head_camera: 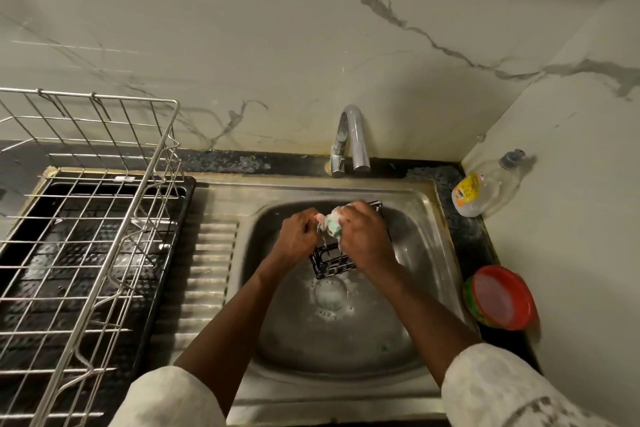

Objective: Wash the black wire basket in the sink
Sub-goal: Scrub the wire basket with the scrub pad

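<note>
The black wire basket (330,263) hangs tilted over the steel sink (426,215), mostly hidden behind my hands. My left hand (298,236) grips the basket's left side with curled fingers. My right hand (363,239) holds a soapy green and white sponge (334,224) against the basket's top, and foam drips from it. Suds lie around the drain (329,293) below the basket.
A chrome tap (351,139) stands behind the sink. A silver wire dish rack (86,218) on a black tray fills the left. A clear soap bottle (485,187) and a red-lidded green tub (500,298) sit on the dark counter at the right.
</note>
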A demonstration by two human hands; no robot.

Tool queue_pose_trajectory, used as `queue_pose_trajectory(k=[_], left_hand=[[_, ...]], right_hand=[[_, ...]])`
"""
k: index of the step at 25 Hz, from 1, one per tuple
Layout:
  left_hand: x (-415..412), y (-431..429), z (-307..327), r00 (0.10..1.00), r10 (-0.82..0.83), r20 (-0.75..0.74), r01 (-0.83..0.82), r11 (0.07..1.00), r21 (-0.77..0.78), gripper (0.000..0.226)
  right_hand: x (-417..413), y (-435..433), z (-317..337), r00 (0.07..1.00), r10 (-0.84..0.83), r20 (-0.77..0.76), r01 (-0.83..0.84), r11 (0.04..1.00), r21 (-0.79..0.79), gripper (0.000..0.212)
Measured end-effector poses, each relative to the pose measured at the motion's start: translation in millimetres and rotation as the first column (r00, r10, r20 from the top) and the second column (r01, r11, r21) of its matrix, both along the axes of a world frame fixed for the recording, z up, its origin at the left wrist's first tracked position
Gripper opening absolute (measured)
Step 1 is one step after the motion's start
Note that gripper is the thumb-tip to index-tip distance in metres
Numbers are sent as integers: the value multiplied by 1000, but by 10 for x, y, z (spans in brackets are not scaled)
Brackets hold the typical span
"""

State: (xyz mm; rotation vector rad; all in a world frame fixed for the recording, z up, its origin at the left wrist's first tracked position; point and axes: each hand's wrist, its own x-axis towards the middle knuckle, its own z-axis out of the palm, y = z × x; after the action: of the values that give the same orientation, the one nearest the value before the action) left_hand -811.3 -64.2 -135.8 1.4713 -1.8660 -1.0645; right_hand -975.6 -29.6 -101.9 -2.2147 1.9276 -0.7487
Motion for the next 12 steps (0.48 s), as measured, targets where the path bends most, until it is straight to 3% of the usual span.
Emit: queue_pose_trajectory(k=[3,7,12], left_hand=[[70,-50,10,999,-11,32,11,1000,-22,27],[-7,-111,-30,1000,18,9,-17,1000,-16,23],[-17,-186,21,998,41,-53,-36,994,102,25]], right_hand=[[-344,70,48,987,-155,30,155,988,3,26],[-501,104,78,974,-225,-33,226,974,11,22],[-522,229,129,899,-405,165,398,914,75,11]])
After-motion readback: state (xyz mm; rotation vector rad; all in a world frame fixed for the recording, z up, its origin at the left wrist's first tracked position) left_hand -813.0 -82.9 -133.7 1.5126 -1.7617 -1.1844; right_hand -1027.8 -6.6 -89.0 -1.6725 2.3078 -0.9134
